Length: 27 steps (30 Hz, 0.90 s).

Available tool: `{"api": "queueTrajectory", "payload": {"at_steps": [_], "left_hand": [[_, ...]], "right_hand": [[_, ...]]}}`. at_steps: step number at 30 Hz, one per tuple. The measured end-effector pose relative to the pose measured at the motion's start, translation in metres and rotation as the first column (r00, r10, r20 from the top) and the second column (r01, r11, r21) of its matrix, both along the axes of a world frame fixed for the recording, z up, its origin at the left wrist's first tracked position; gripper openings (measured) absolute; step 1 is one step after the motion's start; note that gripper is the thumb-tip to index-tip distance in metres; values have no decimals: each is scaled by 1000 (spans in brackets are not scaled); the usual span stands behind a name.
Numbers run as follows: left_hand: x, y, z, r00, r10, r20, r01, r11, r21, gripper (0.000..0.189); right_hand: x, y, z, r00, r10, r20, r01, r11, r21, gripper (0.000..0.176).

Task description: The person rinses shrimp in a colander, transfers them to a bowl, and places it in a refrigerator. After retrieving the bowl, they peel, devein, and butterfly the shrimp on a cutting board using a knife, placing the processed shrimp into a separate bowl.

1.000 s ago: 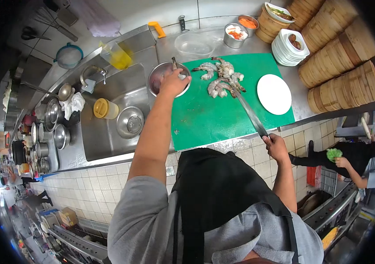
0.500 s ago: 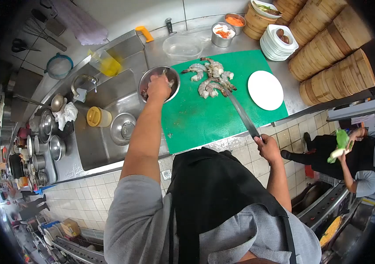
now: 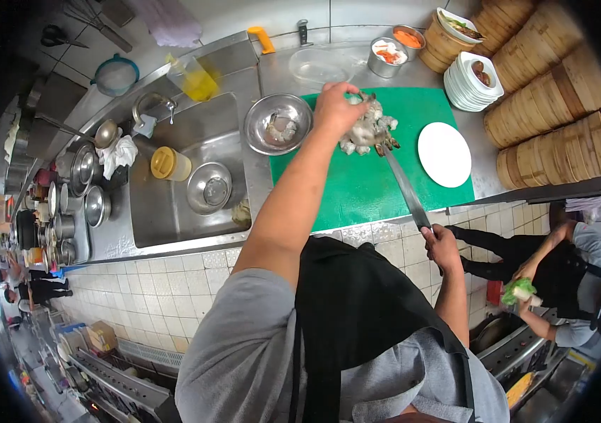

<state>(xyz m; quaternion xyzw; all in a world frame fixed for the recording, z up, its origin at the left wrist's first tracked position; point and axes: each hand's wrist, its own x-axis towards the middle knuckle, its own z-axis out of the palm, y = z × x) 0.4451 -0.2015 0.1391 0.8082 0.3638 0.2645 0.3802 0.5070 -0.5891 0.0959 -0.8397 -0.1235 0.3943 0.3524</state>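
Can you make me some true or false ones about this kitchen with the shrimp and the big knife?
1. The right hand holds a knife. True.
2. The cutting board is red. False: it is green.
3. A metal bowl stands next to the cutting board. True.
4. The white plate sits inside the metal bowl. False: it lies on the cutting board.
5. The left hand is at the shrimp pile. True.
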Motion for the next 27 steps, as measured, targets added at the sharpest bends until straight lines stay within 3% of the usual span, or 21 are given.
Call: {"api": "queueTrajectory", "payload": {"at_steps": [1,2,4,6,7,9,12,17,19,21,24,26,27], "left_hand": [[-13,3,4,998,-10,-67,9,1000,-3,47],[-27,6,2,997,-11,-73,11,1000,-1,47],[-52,12,-10,923,199,-330,-136,969,204,59],[-70,22,-39,801,195,-566,-110,977,182,61],[-79,24,-53,804,188,-564,-102,978,181,61],[-94,22,-67,830,157,-536,66,926,372,54],[-101,25,-57,919,40,-392,67,964,257,50],[-88,16,-32,978,95,-187,-33,950,312,32],[-66,7,-28,989,24,143,-73,935,348,27],[-39,1,-29,977,-45,207,-41,918,395,31],[-29,-11,-23,980,-67,188,-21,901,432,38],[-40,-12,-19,998,10,59,-37,881,472,52],[-56,-13,-15,991,92,-94,-44,906,421,61]], "right_hand": [[2,-2,-1,1000,0,-4,0,1000,0,34],[3,-4,-3,1000,14,10,-14,1000,10,34],[2,-6,-4,1000,16,18,-17,1000,18,34],[0,-3,-1,1000,-1,-16,1,1000,12,34],[-1,-3,-2,1000,-1,-1,1,1000,4,33],[-5,1,3,1000,1,17,-1,1000,4,33],[-1,-2,-1,1000,14,13,-14,1000,9,34],[1,-1,0,1000,22,-13,-22,1000,1,34],[2,-1,-4,1000,22,-14,-22,1000,3,33],[3,-2,-10,998,-22,-54,24,999,23,32],[2,1,-3,997,-14,-72,16,1000,27,31],[2,2,-1,998,55,-10,-55,998,13,31],[3,1,-2,999,37,-21,-37,999,23,31]]}}
